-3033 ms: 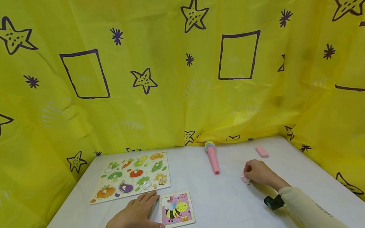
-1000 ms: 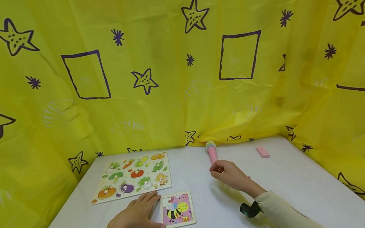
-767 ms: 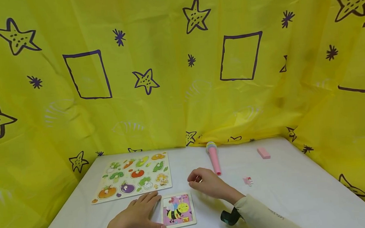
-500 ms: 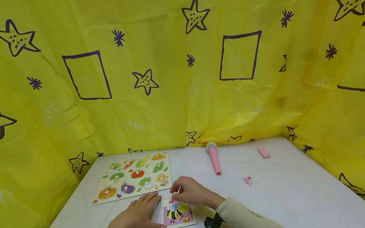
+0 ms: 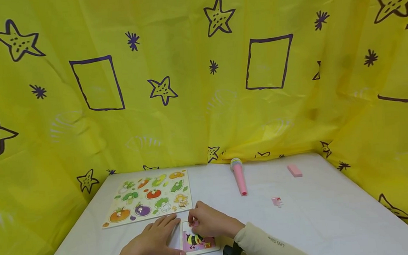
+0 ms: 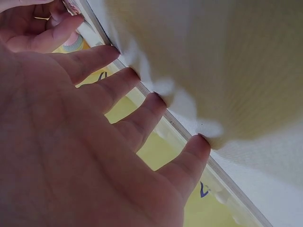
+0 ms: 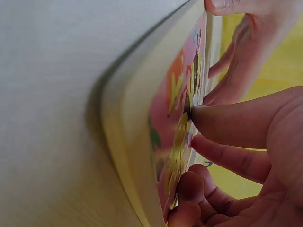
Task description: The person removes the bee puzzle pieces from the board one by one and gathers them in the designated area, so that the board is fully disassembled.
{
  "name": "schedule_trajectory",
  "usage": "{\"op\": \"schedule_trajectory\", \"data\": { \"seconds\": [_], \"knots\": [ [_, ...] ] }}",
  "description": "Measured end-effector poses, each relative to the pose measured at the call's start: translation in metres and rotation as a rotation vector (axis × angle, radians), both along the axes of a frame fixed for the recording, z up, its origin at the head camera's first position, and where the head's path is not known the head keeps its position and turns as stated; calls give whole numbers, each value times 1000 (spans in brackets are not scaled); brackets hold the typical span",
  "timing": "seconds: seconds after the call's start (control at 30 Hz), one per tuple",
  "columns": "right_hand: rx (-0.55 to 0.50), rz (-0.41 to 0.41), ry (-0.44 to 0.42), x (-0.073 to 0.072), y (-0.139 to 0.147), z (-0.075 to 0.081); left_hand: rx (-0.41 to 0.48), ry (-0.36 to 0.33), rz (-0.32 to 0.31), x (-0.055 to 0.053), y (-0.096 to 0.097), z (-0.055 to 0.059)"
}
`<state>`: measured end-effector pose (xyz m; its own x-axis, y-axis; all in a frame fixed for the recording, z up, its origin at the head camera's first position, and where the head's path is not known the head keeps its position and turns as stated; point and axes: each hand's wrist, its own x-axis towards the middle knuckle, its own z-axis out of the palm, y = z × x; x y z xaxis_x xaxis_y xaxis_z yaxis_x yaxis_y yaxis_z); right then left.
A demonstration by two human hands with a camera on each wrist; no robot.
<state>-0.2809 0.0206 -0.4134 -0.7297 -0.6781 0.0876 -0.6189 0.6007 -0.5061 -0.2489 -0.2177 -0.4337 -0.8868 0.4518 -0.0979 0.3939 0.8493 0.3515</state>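
Observation:
A small square bee puzzle (image 5: 200,249) in a pale frame lies at the table's front. My left hand (image 5: 151,242) lies with spread fingers along its left side, thumb touching the lower left corner. The left wrist view shows straight fingers (image 6: 142,118) along a pale edge. Over the puzzle's upper part, my right hand (image 5: 211,220) pinches a small pinkish puzzle piece (image 5: 195,223), partly hidden by the fingers. In the right wrist view, thumb and fingertips meet the picture's surface. White shows at the puzzle's upper left. Another pink puzzle piece (image 5: 277,202) lies off to the right.
A vegetable peg puzzle board (image 5: 145,197) lies behind the left hand. Farther back are a pink toy microphone (image 5: 240,178) and a pink block (image 5: 294,171). A yellow curtain (image 5: 189,124) with starfish prints surrounds the white table (image 5: 318,222).
My right hand has left the loose pink piece at the right, swept left past the microphone, and come down on the bee puzzle. The left hand has stayed in place.

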Motion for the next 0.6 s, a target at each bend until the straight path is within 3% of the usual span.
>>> {"op": "schedule_trajectory", "data": {
  "seconds": [0.2, 0.6],
  "knots": [
    [-16, 2, -27, 1, 0, 0, 6, 13, -10, -4, -2, -5],
    [-92, 4, -62, -1, 2, -4, 7, 2, -4, -2, -1, -4]
  ]
}}
